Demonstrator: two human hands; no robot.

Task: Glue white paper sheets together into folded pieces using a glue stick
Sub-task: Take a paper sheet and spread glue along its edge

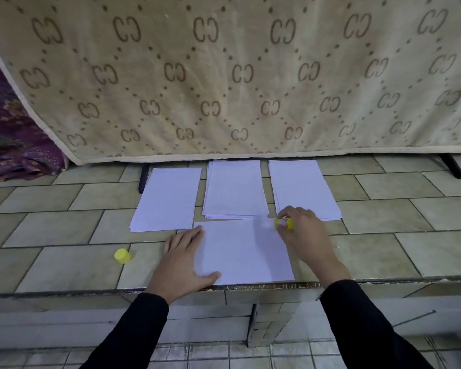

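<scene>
The flat white paper sheet (pixel 245 251) lies on the near part of the pale tiled ledge (pixel 64 262). Its near edge sits right at the ledge's lip. The small yellow glue stick (pixel 284 223) is at the sheet's far right corner, tipped almost sideways, with its tip pointing left over the paper. The tip is blurry, so it is hard to tell if it touches the sheet.

The right hand (pixel 304 233) has its fingers curled round the glue stick. The left hand (pixel 184 257) lies flat with straight fingers on the sheet's left edge and presses it down.

Just past the sheet, three lots of white paper lie in a row: the left paper (pixel 168 198), the middle pile (pixel 234 190) and the right pile (pixel 301 185). The round yellow cap (pixel 122 255) lies on its side to the left, well apart from the stick. A big beige patterned cloth (pixel 224 75) hangs behind, with a purple flowery cloth (pixel 8 134) at the far left.

Things could go wrong from here. The right pile is just beside the stick, so a stroke that runs too far could put glue on it. A hard push could wrinkle the thin sheet or slide it off the lip. The cap could roll away.
</scene>
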